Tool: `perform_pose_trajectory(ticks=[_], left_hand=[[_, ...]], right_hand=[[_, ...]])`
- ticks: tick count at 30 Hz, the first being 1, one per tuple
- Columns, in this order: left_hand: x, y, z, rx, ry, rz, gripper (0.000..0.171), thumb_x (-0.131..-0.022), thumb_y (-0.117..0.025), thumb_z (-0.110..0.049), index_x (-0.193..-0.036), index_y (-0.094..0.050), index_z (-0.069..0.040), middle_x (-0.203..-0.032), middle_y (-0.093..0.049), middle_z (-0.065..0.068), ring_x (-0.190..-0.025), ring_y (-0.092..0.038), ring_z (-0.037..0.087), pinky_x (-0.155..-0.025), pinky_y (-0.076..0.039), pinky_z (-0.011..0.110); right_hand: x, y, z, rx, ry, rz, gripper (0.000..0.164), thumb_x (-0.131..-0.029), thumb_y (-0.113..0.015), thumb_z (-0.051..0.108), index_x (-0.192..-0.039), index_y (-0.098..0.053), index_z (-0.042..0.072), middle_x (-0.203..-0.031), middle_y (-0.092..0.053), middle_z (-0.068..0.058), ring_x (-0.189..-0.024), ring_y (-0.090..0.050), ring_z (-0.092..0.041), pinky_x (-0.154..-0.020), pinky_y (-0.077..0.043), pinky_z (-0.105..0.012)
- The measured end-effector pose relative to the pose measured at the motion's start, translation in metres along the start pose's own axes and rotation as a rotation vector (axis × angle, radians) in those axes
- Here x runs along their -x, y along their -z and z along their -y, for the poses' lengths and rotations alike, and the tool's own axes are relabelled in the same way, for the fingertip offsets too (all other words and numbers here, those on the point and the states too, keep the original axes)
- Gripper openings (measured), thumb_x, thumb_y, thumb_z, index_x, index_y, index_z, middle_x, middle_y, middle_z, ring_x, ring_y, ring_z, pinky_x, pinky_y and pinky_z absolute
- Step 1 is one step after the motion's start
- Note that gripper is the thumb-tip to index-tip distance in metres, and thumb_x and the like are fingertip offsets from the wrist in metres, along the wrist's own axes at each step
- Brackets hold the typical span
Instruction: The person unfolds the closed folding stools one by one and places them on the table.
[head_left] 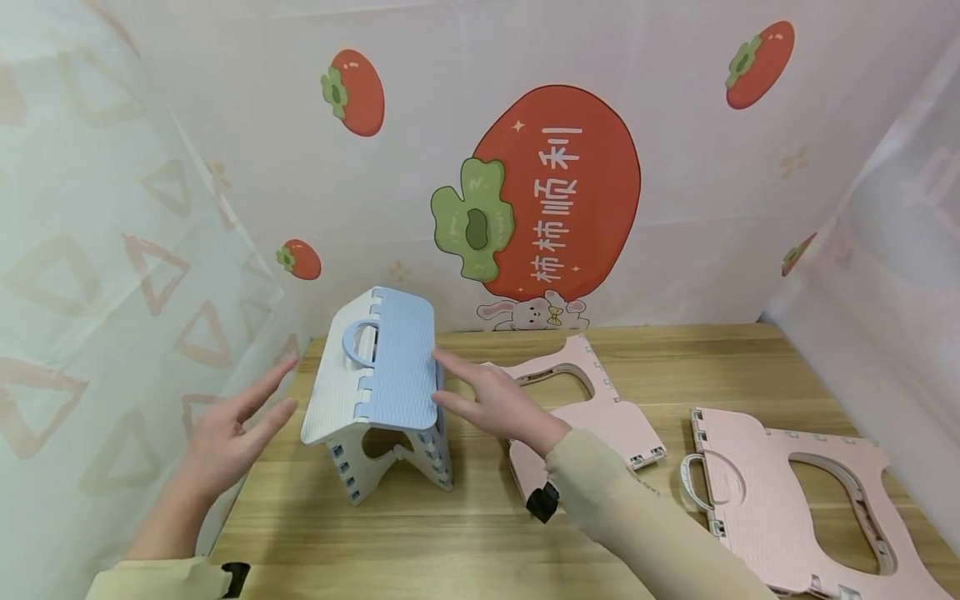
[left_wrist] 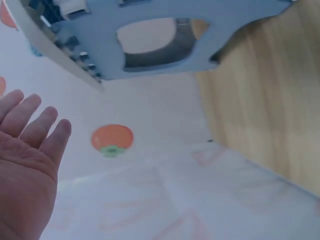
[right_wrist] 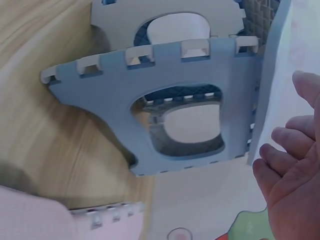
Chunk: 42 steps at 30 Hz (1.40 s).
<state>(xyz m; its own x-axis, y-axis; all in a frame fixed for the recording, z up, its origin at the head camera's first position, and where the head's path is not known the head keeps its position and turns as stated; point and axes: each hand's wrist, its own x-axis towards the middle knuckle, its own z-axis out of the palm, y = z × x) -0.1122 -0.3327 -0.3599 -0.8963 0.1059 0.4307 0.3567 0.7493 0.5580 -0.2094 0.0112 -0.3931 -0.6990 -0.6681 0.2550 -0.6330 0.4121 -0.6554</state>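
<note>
The blue stool (head_left: 405, 358) stands on the wooden tabletop (head_left: 480, 533), near its left edge, its top bent like a roof. The left hand (head_left: 225, 442) is loose and holds nothing, just off the stool. The right hand (head_left: 498, 400) is loose too, fingertips right by it; I can't tell if they touch. One pink stool (head_left: 603, 429) lies near the back edge, another (head_left: 753, 492) by the right edge. White sheets (head_left: 697, 242) with red fruit (head_left: 600, 192) hang behind.
</note>
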Motion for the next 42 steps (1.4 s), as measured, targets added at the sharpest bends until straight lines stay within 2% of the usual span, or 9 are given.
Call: perform_pose_trajectory(ticks=[4, 7, 8, 12, 14, 19, 23, 32, 42], left_hand=[[-0.016, 0.002, -0.013, -0.086, -0.051, 0.065, 0.063, -0.097, -0.070, -0.019, -0.155, -0.047, -0.029, -0.152, -0.053, 0.007, -0.124, -0.044, -0.017, -0.092, -0.030, -0.002], [-0.027, -0.002, -0.019, -0.127, -0.090, 0.135, 0.070, -0.097, -0.072, -0.025, -0.158, -0.039, -0.034, -0.159, -0.045, -0.003, -0.135, -0.043, -0.006, -0.100, -0.026, -0.001], [-0.030, -0.004, -0.020, -0.132, -0.104, 0.156, 0.071, -0.097, -0.072, -0.026, -0.159, -0.038, -0.034, -0.161, -0.041, -0.005, -0.143, -0.036, -0.002, -0.103, -0.022, -0.002], [-0.040, -0.013, -0.023, -0.149, -0.206, 0.209, 0.077, -0.094, -0.076, -0.024, -0.160, -0.036, -0.021, -0.166, -0.033, 0.001, -0.149, -0.038, 0.022, -0.111, -0.017, 0.002], [-0.042, -0.018, -0.024, -0.159, -0.225, 0.252, 0.078, -0.095, -0.074, -0.026, -0.161, -0.034, -0.015, -0.168, -0.028, 0.005, -0.150, -0.035, 0.029, -0.112, -0.014, 0.002], [-0.040, -0.025, -0.023, -0.151, -0.165, 0.348, 0.076, -0.101, -0.065, -0.034, -0.164, -0.025, -0.016, -0.172, -0.014, 0.002, -0.155, -0.022, 0.031, -0.114, -0.010, 0.004], [-0.038, -0.029, -0.021, -0.144, -0.150, 0.354, 0.076, -0.102, -0.063, -0.034, -0.164, -0.022, -0.016, -0.172, -0.011, 0.002, -0.158, -0.011, 0.030, -0.119, -0.007, 0.011], [-0.033, -0.034, -0.013, -0.160, -0.146, 0.364, 0.074, -0.104, -0.061, -0.034, -0.164, -0.022, -0.014, -0.171, -0.016, 0.007, -0.156, -0.019, 0.029, -0.111, -0.006, 0.001], [-0.031, -0.034, -0.016, -0.171, -0.089, 0.399, 0.074, -0.104, -0.059, -0.039, -0.164, -0.023, -0.014, -0.171, -0.017, 0.006, -0.157, -0.018, 0.029, -0.118, -0.011, 0.009]], right_hand=[[-0.005, 0.002, 0.008, 0.016, 0.011, 0.039, 0.067, -0.104, -0.061, 0.037, -0.161, -0.034, 0.013, -0.165, -0.033, -0.002, -0.151, -0.033, -0.016, -0.124, -0.030, -0.036], [-0.011, 0.001, 0.012, 0.025, 0.029, 0.069, 0.070, -0.103, -0.061, 0.038, -0.161, -0.030, 0.012, -0.167, -0.028, -0.002, -0.153, -0.027, -0.014, -0.125, -0.026, -0.034], [-0.012, 0.000, 0.013, 0.029, 0.032, 0.080, 0.072, -0.103, -0.061, 0.039, -0.162, -0.029, 0.013, -0.168, -0.027, -0.002, -0.154, -0.025, -0.013, -0.125, -0.025, -0.033], [-0.019, -0.002, 0.019, 0.036, 0.044, 0.117, 0.074, -0.104, -0.059, 0.043, -0.163, -0.024, 0.015, -0.170, -0.021, 0.001, -0.155, -0.019, -0.012, -0.126, -0.023, -0.034], [-0.021, -0.003, 0.021, 0.031, 0.045, 0.138, 0.076, -0.104, -0.057, 0.044, -0.164, -0.021, 0.017, -0.170, -0.017, 0.002, -0.156, -0.017, -0.011, -0.127, -0.022, -0.034], [-0.026, -0.008, 0.023, 0.043, 0.063, 0.185, 0.077, -0.105, -0.054, 0.046, -0.165, -0.016, 0.018, -0.172, -0.011, 0.004, -0.156, -0.011, -0.010, -0.127, -0.020, -0.034], [-0.027, -0.010, 0.021, 0.094, 0.075, 0.196, 0.075, -0.105, -0.052, 0.047, -0.165, -0.016, 0.018, -0.172, -0.009, 0.005, -0.157, -0.007, -0.009, -0.127, -0.020, -0.034], [-0.028, -0.013, 0.019, 0.143, 0.088, 0.216, 0.073, -0.107, -0.048, 0.049, -0.165, -0.017, 0.017, -0.172, -0.009, 0.003, -0.157, -0.005, -0.012, -0.128, -0.013, -0.033], [-0.027, -0.013, 0.019, 0.155, 0.111, 0.210, 0.071, -0.107, -0.048, 0.046, -0.164, -0.021, 0.014, -0.172, -0.014, 0.000, -0.158, -0.008, -0.014, -0.128, -0.009, -0.029]])
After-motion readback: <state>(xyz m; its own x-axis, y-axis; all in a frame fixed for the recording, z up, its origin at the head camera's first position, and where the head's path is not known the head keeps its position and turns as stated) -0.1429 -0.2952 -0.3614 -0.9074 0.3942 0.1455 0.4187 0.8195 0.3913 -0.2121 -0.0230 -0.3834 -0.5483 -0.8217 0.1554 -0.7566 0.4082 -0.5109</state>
